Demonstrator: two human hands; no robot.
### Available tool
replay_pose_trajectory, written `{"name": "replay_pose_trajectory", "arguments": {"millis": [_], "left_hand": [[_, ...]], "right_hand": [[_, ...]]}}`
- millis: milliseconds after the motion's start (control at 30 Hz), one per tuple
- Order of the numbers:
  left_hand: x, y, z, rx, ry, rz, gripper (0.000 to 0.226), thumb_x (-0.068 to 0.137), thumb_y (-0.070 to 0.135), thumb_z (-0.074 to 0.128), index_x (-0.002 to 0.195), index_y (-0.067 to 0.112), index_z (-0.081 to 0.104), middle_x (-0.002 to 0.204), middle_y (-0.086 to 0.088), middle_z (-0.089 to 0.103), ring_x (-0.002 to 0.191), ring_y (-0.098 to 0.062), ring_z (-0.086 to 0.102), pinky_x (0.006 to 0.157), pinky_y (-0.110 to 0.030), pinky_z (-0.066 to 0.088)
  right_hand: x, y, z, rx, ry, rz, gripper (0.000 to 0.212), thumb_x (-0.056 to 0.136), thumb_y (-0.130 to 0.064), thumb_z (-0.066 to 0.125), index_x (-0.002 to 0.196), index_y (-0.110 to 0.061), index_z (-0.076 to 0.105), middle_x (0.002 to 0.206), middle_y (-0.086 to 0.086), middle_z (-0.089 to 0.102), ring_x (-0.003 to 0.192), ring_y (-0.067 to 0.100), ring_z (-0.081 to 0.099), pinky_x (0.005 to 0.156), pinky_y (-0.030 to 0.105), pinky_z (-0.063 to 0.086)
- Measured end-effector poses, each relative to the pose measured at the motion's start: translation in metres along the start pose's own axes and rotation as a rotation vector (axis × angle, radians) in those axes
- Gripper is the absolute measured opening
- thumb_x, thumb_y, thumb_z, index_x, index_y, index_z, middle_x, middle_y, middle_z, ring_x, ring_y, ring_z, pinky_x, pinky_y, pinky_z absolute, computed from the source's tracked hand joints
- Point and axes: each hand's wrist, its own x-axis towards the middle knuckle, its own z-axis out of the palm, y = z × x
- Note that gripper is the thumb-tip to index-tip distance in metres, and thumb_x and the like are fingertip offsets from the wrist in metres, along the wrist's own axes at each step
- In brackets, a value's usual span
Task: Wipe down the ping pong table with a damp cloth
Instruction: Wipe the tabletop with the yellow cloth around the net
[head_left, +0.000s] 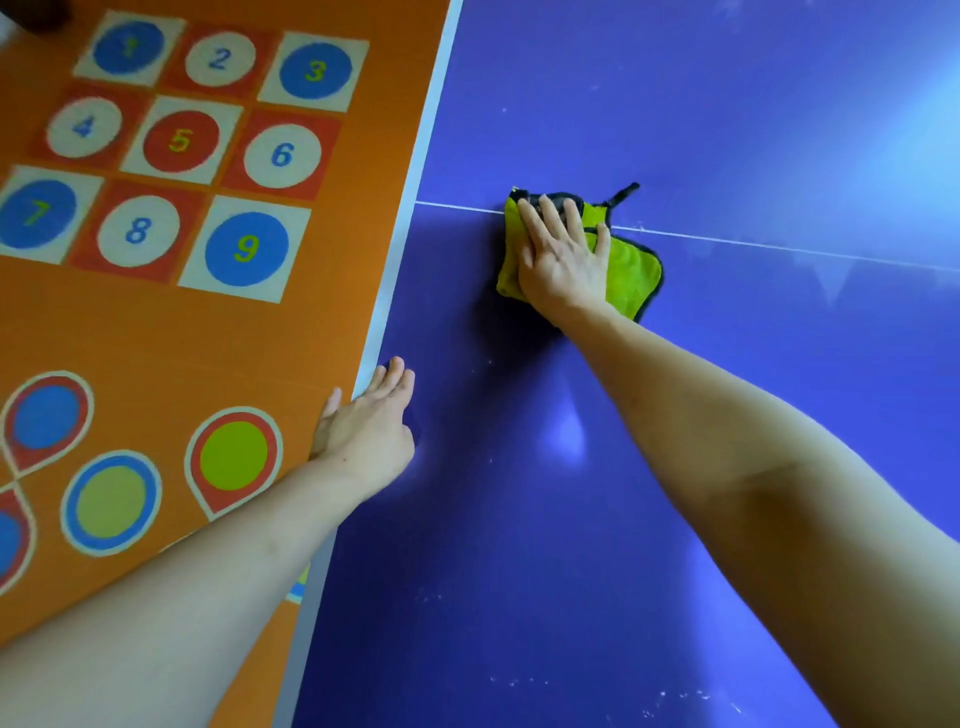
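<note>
Cloth (631, 275) flat on table (727, 130), right hand (563, 265) pressing it

Cloth (631, 270) half under right hand (563, 260)

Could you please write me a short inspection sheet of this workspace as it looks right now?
Surface: blue ping pong table, white centre line, pale specks near the bottom edge.
Job's things: green cloth, folded, lying across the line.
Clutter: nothing seen.
Hands: right hand presses flat on the cloth; left hand rests on the table's edge, holds nothing.
Cables: nothing seen.
Surroundings: orange floor mat with numbered circles.
</note>
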Motion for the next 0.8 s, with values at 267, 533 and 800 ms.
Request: {"name": "replay_pose_trajectory", "arguments": {"millis": [267,533,800], "left_hand": [[0.005,-0.01,-0.004,-0.079,-0.082,0.06,0.077,0.093,0.013,0.037,0.16,0.025,0.002,0.166,0.01,-0.013,0.152,-0.008,-0.007,0.123,-0.051,0.001],[-0.061,-0.05,0.03,-0.141,0.11,0.06,0.066,0.097,0.01,0.041,0.158,0.015,0.016,0.168,0.0,0.004,0.153,-0.017,0.013,0.124,-0.044,0.01],[-0.106,-0.074,0.055,-0.159,0.001,0.086,0.066,0.094,0.004,0.041,0.156,0.02,0.024,0.167,0.007,0.008,0.151,-0.015,0.017,0.122,-0.049,0.012]], "right_hand": [[-0.107,-0.036,0.01,0.005,-0.036,-0.034,0.057,0.108,-0.049,0.026,0.164,-0.039,0.025,0.172,-0.008,0.026,0.162,0.022,0.013,0.125,0.06,0.01],[-0.287,-0.103,0.03,0.01,-0.019,-0.095,0.058,0.108,-0.047,0.029,0.165,-0.037,0.028,0.172,-0.005,0.029,0.161,0.025,0.017,0.124,0.062,0.015],[-0.357,-0.133,0.041,-0.038,-0.015,-0.119,0.055,0.109,-0.045,0.034,0.163,-0.038,0.031,0.17,-0.007,0.032,0.161,0.023,0.021,0.123,0.062,0.02]]}}
